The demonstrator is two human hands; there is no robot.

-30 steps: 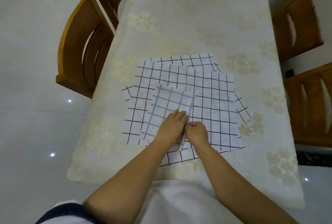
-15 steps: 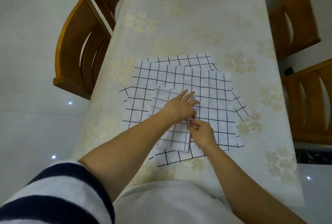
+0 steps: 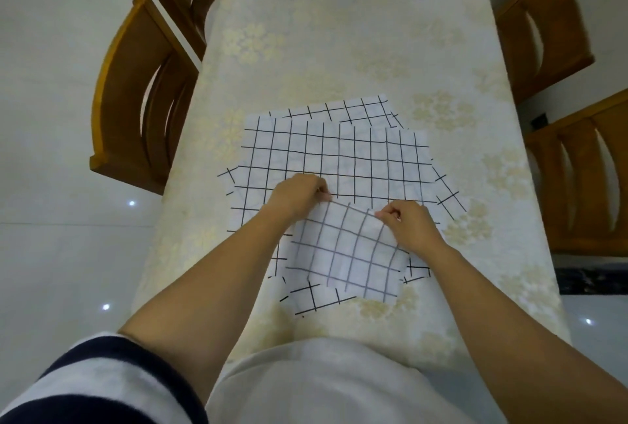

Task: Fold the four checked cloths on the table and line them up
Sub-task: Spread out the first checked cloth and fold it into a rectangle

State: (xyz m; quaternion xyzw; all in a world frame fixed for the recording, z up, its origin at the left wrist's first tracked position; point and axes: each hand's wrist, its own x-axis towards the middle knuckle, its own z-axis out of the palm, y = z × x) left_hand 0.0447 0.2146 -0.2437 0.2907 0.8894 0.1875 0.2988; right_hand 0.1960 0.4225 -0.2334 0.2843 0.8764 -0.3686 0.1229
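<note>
Pinching far corners of the folded checked cloth (image 3: 346,253), my left grip (image 3: 295,196) and right grip (image 3: 411,226) lift it, probably to square its edges.

No readable text, label, brand or number shows anywhere in view.

**Black grid on white, gold on cream**

The spread cloths (image 3: 339,152) are white, crossed by thin black lines into even squares. The folded cloth (image 3: 346,253) is the same white, but its grid shows fainter, in grey. The desk (image 3: 339,33) has a cream cover with pale gold flower clusters. The chairs (image 3: 136,101) are orange-brown wood, and the floor (image 3: 51,118) is glossy off-white. The sleeve (image 3: 95,386) is striped navy and white; the top (image 3: 323,386) is plain off-white.
</note>
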